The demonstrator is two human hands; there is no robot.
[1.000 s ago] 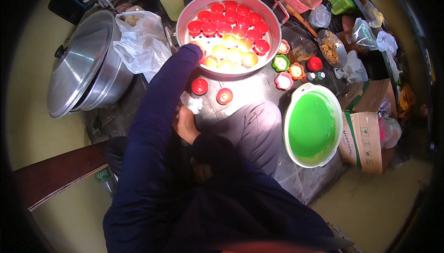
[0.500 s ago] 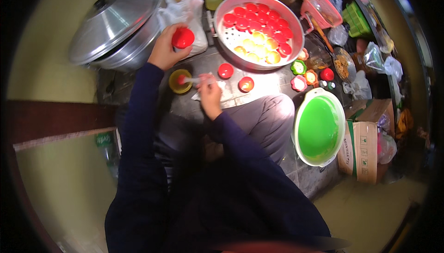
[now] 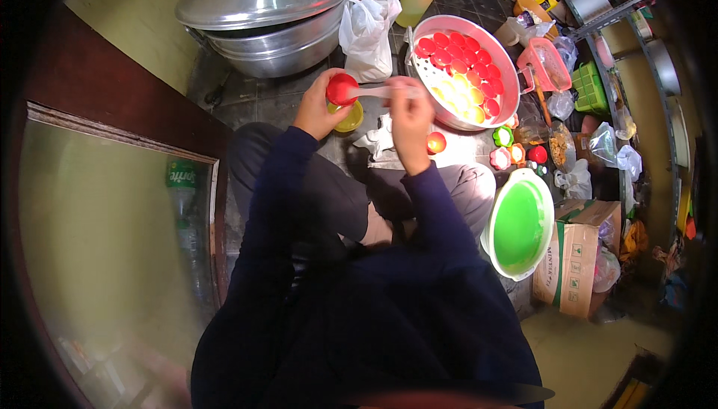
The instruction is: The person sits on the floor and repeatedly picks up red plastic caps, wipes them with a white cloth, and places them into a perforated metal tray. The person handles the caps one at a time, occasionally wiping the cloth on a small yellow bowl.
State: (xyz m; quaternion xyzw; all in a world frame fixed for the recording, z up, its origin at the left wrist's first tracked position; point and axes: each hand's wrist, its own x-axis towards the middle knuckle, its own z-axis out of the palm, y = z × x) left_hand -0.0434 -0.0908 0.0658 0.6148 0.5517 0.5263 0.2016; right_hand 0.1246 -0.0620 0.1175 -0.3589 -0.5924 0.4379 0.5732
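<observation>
My left hand (image 3: 317, 107) holds a small red cup (image 3: 342, 88) with its mouth tipped toward my right. My right hand (image 3: 413, 119), its fingers closed and slightly blurred, grips a brush (image 3: 372, 92) by the pale handle. The brush's tip is inside the cup, hidden from view. Just below the cup, a yellow bowl (image 3: 350, 119) rests on the floor, partly covered by my left hand. One more red cup (image 3: 436, 143) stands beyond my right wrist, beside a crumpled white cloth (image 3: 376, 140).
A round perforated metal pan (image 3: 511, 72) holds several red cups, some with yellowish lit insides. On the right, a white basin (image 3: 551, 218) contains green liquid, near a cardboard box (image 3: 566, 267). A large lidded pot (image 3: 277, 50) and a white plastic bag (image 3: 368, 39) stand at far left.
My right hand has lifted the brush from the yellow bowl into the red cup. My left hand has brought the cup lower and nearer. The view has swung left.
</observation>
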